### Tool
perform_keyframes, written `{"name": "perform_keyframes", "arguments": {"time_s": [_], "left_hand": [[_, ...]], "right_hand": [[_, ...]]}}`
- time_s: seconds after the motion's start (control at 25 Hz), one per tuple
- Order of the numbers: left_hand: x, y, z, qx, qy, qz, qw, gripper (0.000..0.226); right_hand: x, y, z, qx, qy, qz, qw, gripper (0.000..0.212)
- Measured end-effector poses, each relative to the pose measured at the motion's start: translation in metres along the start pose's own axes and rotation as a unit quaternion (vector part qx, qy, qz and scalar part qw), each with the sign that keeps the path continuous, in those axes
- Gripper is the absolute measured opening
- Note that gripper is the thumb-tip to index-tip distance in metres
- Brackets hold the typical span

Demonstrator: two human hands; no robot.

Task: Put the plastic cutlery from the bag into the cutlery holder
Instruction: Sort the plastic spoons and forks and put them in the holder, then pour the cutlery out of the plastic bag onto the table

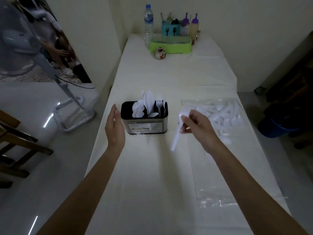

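Dim light and soft focus blur most edges. At the centre of the frame the cutlery holder (144, 123) stands upright on the white-covered table (152, 167), a metal can with a black insert. White spoons fill its left part and a fork stands toward its right. The dividers between them are hidden.

The left hand (115, 126) is flat, fingers straight and together, its palm turned toward the holder's left wall. Whether it touches the wall cannot be told.

Right of the holder, the right hand (198, 126) pinches a white plastic fork (177, 133), tines up and handle slanting toward the lower left. It may be one fork or several stacked. Its curled fingers cover the middle of the handle.

Behind that hand, at centre right, lies the clear bag (225, 114) with a heap of white cutlery whose shapes merge. Crinkled clear plastic (216, 200) at lower right may belong to it.

At top centre are a water bottle (149, 22), a green tray (170, 45), a teal caddy (170, 29) and a small jar (160, 53). A fan (18, 44) is cut off at upper left
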State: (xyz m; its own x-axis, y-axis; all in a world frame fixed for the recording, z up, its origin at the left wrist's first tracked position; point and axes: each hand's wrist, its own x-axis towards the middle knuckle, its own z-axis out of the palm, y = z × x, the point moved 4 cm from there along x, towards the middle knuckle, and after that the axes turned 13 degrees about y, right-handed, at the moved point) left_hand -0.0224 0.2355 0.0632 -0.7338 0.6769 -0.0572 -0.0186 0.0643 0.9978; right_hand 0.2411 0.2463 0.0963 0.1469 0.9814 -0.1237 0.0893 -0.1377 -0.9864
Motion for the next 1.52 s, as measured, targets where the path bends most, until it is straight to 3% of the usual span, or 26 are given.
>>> {"name": "perform_keyframes", "arguments": {"time_s": [0.16, 0.32, 0.52, 0.68, 0.76, 0.92, 1.08, 1.2, 1.32, 1.4, 1.52], "left_hand": [[0.036, -0.024, 0.019, 0.112, -0.035, -0.045, 0.992, 0.045], [0.039, -0.043, 0.026, 0.093, -0.057, -0.032, 0.994, 0.041], [0.040, -0.050, 0.023, 0.102, -0.048, -0.013, 0.994, 0.041], [0.037, -0.049, 0.025, 0.093, -0.040, -0.009, 0.995, 0.041], [0.038, -0.049, 0.025, 0.096, -0.050, -0.011, 0.994, 0.042], [0.038, -0.042, 0.022, 0.144, -0.082, -0.014, 0.986, 0.043], [0.021, -0.032, 0.013, 0.168, -0.105, -0.015, 0.980, 0.048], [-0.011, -0.037, 0.002, 0.139, -0.100, 0.002, 0.985, 0.050], [-0.060, -0.058, -0.005, 0.161, -0.125, 0.009, 0.979, 0.053], [-0.097, -0.079, -0.004, 0.215, -0.194, 0.015, 0.957, 0.057], [-0.156, -0.100, 0.004, 0.304, -0.311, 0.074, 0.898, 0.062]], "right_hand": [[0.052, -0.050, 0.021, 0.015, 0.060, -0.107, 0.992, 0.006], [0.073, -0.037, 0.048, -0.068, 0.089, -0.161, 0.981, 0.007], [0.078, 0.002, 0.076, -0.262, 0.003, -0.152, 0.953, 0.015], [0.077, 0.000, 0.085, -0.336, -0.033, -0.169, 0.926, 0.045], [0.080, -0.001, 0.085, -0.360, -0.043, -0.158, 0.918, 0.046], [0.074, -0.007, 0.082, -0.343, -0.016, -0.175, 0.923, 0.014], [0.039, -0.020, 0.062, -0.313, 0.038, -0.198, 0.928, 0.028], [-0.001, -0.008, 0.034, -0.391, 0.036, -0.218, 0.893, 0.051], [-0.042, 0.016, -0.010, -0.498, 0.054, -0.240, 0.832, 0.060], [-0.066, 0.038, -0.047, -0.558, 0.046, -0.195, 0.805, 0.069], [-0.094, 0.075, -0.103, -0.613, 0.042, -0.111, 0.781, 0.082]]}}
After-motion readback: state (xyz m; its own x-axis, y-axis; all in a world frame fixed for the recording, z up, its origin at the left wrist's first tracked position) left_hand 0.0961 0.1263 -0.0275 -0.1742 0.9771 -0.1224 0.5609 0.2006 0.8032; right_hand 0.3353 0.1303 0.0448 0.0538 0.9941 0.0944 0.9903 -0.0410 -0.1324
